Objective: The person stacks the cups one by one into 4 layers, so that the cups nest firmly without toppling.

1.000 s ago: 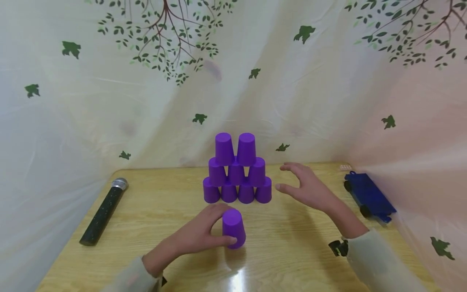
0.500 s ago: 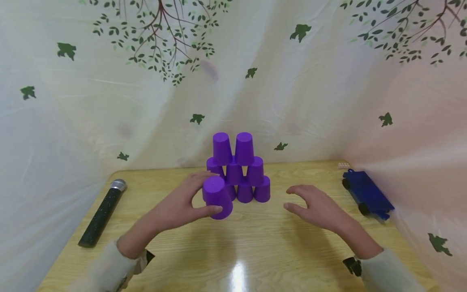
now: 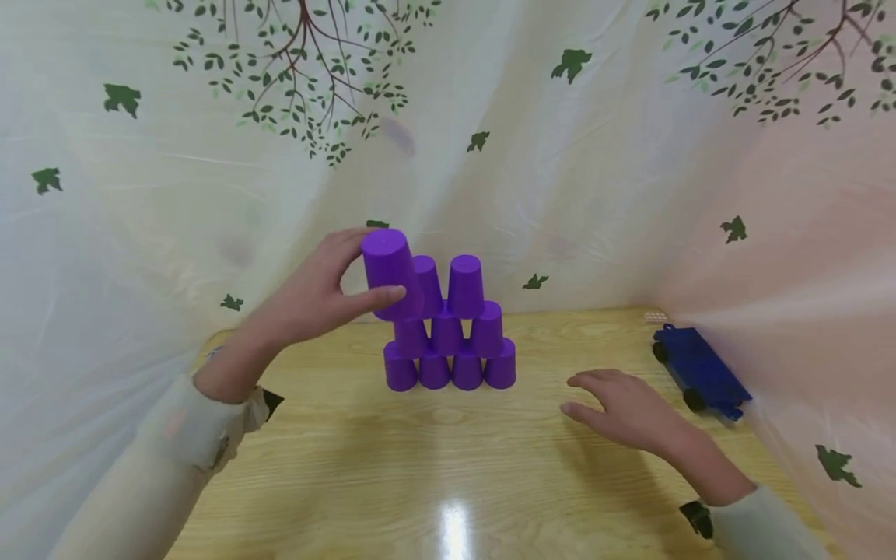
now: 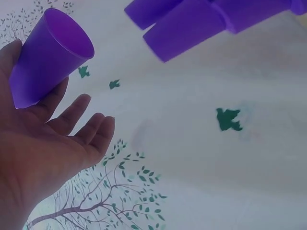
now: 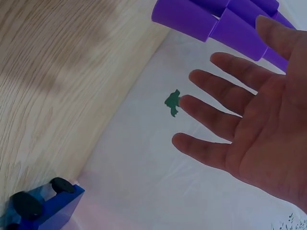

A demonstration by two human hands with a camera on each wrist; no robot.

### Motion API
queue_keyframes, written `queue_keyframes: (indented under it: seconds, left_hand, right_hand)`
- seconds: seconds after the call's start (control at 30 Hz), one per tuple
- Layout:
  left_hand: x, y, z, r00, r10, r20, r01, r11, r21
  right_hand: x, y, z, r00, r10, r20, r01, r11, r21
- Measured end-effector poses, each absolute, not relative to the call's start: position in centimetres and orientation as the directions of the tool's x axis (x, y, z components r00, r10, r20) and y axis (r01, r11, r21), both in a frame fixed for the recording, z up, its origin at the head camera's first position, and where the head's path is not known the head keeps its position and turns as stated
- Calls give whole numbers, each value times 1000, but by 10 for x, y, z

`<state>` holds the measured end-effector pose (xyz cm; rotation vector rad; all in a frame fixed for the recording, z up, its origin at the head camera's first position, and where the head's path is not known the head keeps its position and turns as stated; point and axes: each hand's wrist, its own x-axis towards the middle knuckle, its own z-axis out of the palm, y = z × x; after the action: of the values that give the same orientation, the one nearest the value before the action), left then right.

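My left hand point(image 3: 315, 288) pinches an upside-down purple cup point(image 3: 387, 268) between thumb and fingers. In the head view that cup is raised to about the height of the top row, overlapping the left part of the stack. The left wrist view shows the held cup point(image 4: 53, 55) with its hollow mouth, apart from the stacked cups point(image 4: 187, 26). Behind it stands a pyramid of upside-down purple cups point(image 3: 446, 330) in three rows, two cups on top. To the right of the pyramid, my right hand point(image 3: 623, 408) hovers over the table with relaxed fingers, holding nothing.
A blue toy cart point(image 3: 702, 369) with dark wheels lies at the right side of the wooden table point(image 3: 350, 482). A pale curtain point(image 3: 581, 179) printed with branches and birds hangs behind. My left forearm covers most of the microphone at the left.
My left hand has lifted the cup from low in front of the pyramid, up and to the left. My right hand has drawn back toward me, away from the stack.
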<state>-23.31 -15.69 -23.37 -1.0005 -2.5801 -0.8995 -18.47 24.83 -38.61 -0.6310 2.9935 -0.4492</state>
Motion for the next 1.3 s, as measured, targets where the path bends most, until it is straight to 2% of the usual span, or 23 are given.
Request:
queue_keyframes:
  seconds: [0.1, 0.2, 0.63, 1.3]
  left_hand:
    - [-250, -151, -221, -699, 563, 441, 714, 532, 455]
    - [-265, -144, -213, -696, 573, 433, 717, 520, 465]
    - [-306, -128, -210, -833, 437, 339, 553, 669, 497]
    - [-321, -103, -221, -879, 414, 237, 474, 702, 532]
  right_hand:
    - [-183, 251, -385, -914, -403, -41, -376, 882, -285]
    - [-181, 251, -383, -908, -411, -81, -374, 883, -283]
    - [-177, 255, -389, -900, -419, -123, -369, 880, -300]
    - [-172, 257, -391, -894, -433, -113, -388, 876, -285]
